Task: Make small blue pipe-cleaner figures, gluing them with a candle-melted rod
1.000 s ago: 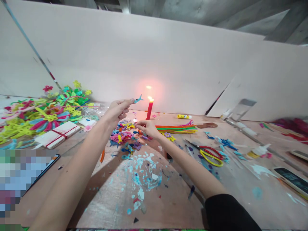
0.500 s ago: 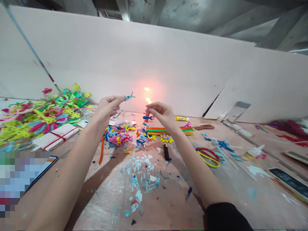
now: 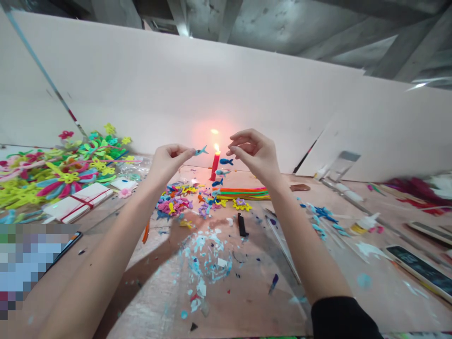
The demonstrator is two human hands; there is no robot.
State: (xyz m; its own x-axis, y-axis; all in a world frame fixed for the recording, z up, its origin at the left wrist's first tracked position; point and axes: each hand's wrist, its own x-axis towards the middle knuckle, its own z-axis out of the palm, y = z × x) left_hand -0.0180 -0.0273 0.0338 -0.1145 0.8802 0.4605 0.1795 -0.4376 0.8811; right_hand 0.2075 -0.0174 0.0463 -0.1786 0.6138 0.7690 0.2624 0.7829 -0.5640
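Note:
My left hand (image 3: pixel 173 157) pinches a small light-blue fish (image 3: pixel 201 150) between thumb and fingertips, its tail pointing toward a lit red candle (image 3: pixel 215 165). Right of the flame, my right hand (image 3: pixel 254 153) is closed in a loose pinch. Below its fingertips several small fish hang one under another: a dark blue fish (image 3: pixel 226 161), a light-blue fish (image 3: pixel 222 173) and another dark one (image 3: pixel 217 182). Any thread joining them is too thin to see. The candle stands upright between both hands, with its flame near the left hand's fish.
Colourful small pieces (image 3: pixel 174 202) and fuzzy sticks (image 3: pixel 243 193) lie beyond a black lighter (image 3: pixel 242 225). Fuzzy flowers (image 3: pixel 67 174) pile up at left near a white box (image 3: pixel 79 202). A glue bottle (image 3: pixel 365 223) and a phone (image 3: pixel 420 270) lie at right. Blue scraps (image 3: pixel 208 259) litter the front.
My right hand has risen and moved right, away from the candle, uncovering it and lifting the hanging fish. My left hand has brought its fish rightward and slightly down, closer to the flame.

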